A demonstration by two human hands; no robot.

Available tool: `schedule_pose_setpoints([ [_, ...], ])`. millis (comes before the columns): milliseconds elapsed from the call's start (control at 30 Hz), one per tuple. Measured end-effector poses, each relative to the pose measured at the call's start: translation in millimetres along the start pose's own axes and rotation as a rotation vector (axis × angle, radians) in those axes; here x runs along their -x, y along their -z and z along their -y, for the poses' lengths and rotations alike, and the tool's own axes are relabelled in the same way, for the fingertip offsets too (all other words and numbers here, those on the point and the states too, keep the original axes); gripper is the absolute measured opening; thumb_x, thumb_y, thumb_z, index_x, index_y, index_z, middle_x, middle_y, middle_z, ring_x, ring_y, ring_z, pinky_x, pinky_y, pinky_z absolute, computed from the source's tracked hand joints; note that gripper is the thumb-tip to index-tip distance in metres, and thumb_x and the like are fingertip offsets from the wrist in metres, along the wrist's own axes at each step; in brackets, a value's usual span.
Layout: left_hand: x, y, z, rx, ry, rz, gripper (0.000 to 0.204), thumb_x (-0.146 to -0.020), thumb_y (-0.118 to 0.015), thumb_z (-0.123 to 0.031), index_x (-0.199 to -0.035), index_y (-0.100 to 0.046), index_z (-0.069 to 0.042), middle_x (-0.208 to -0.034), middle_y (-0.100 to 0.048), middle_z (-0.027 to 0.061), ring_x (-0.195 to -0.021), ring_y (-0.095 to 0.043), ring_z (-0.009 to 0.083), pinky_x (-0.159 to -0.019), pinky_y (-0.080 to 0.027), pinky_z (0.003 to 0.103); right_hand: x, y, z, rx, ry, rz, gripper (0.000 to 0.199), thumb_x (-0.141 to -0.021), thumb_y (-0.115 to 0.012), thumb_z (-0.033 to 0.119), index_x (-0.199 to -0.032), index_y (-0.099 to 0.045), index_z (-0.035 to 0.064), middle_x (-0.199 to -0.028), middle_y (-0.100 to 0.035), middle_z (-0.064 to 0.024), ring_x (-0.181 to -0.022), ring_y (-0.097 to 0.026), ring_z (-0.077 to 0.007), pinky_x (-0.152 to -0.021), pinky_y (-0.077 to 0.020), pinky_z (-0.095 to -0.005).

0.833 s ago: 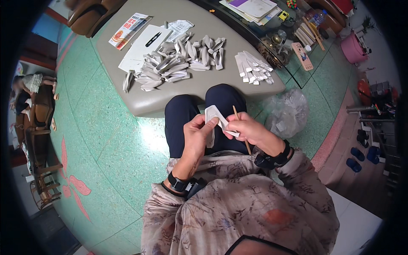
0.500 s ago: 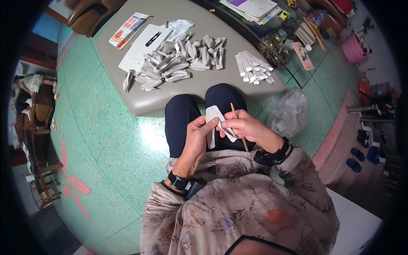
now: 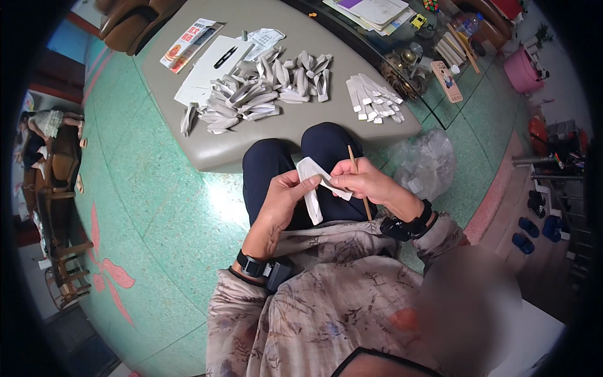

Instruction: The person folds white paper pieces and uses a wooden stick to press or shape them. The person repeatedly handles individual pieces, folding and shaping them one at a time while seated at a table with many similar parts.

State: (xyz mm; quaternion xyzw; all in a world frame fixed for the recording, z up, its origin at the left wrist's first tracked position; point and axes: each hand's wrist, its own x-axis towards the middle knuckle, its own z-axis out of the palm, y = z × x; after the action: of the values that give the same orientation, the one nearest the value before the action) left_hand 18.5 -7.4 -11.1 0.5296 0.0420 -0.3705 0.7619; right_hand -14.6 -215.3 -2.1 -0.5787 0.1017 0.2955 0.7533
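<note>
Floor (image 3: pixel 144 213) of green speckled stone takes most of the view, and on it stands a big grey low table (image 3: pixel 295 129) with rounded corners, far from us. We sit near its near edge, with our knees in dark trousers (image 3: pixel 282 166) just below it. At the far left we see a brown leather seat (image 3: pixel 129 19), and on the left edge some wooden chairs (image 3: pixel 59 251). On the right of the knees a crumpled clear plastic bag (image 3: pixel 424 163) lies on the floor.

On the table we see a wide heap of folded white pieces (image 3: pixel 257 94), and to the right of it a smaller row of flat white pieces (image 3: pixel 370 97). A white sheet (image 3: pixel 204 66) lies on the far left part of the table with a small black tool (image 3: pixel 225 57) on it, and beside it a red and white packet (image 3: pixel 188 43).

Our left hand (image 3: pixel 282 198) is over the lap; its fingers are bent and pinch the white folded piece (image 3: pixel 312 182) from the left side. Our right hand (image 3: pixel 364 182) holds the same piece from the right, with fingers closed narrow, and it also keeps a thin wooden stick (image 3: pixel 358 182) that stands almost upright between the fingers. So the white piece is between both hands, above the knees. Each wrist carries a dark band.
</note>
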Motion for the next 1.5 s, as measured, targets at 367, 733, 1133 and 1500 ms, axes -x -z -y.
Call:
schedule_pose_setpoints([
  [367, 12.9, -13.3, 3.8, -0.199, -0.092, -0.113, 0.016, -0.087, -0.065, -0.019, -0.092, -0.066, -0.004, -0.078, -0.063, -0.0032, -0.068, -0.052, 0.0030, -0.062, -0.040, 0.020, 8.5, -17.8, 0.1, -0.004, 0.039, -0.063, 0.013, -0.085, -0.061, 0.012, -0.086, -0.058, -0.0007, -0.071, -0.063, -0.0045, -0.055, -0.050, -0.0039, -0.045, -0.0344, -0.0185],
  [733, 11.4, -16.9, 12.8, -0.212, -0.220, -0.214, 0.016, -0.089, -0.061, -0.015, -0.090, -0.063, 0.001, -0.077, -0.061, -0.0023, -0.067, -0.049, 0.0030, -0.059, -0.040, 0.020, 0.7, -19.0, -1.4, 0.106, 0.223, -0.078, 0.009, -0.081, -0.064, 0.006, -0.085, -0.059, -0.0009, -0.074, -0.062, -0.0006, -0.067, -0.055, -0.0043, -0.059, -0.0430, -0.0210],
  [1133, 1.2, -19.3, 12.8, 0.093, -0.046, -0.305, 0.022, -0.090, -0.051, -0.021, -0.076, -0.059, -0.005, -0.067, -0.056, -0.0004, -0.056, -0.048, 0.0074, -0.053, -0.038, 0.024, 0.7, -34.9, 6.7, 0.507, 0.166, -0.296, 0.021, -0.074, -0.070, 0.017, -0.070, -0.060, -0.0009, -0.059, -0.057, -0.0069, -0.057, -0.053, -0.0087, -0.053, -0.0427, -0.0283],
  [1500, 8.6, -9.4, -0.1, -0.137, -0.179, -0.253, 0.030, -0.095, -0.050, -0.026, -0.081, -0.063, -0.002, -0.071, -0.061, 0.0025, -0.061, -0.053, 0.0082, -0.056, -0.042, 0.023, -0.2, -40.8, 19.6, 0.593, 0.311, -0.350, 0.024, -0.074, -0.069, 0.016, -0.067, -0.057, -0.0031, -0.060, -0.057, -0.0167, -0.052, -0.056, -0.0218, -0.054, -0.0447, -0.0340],
])
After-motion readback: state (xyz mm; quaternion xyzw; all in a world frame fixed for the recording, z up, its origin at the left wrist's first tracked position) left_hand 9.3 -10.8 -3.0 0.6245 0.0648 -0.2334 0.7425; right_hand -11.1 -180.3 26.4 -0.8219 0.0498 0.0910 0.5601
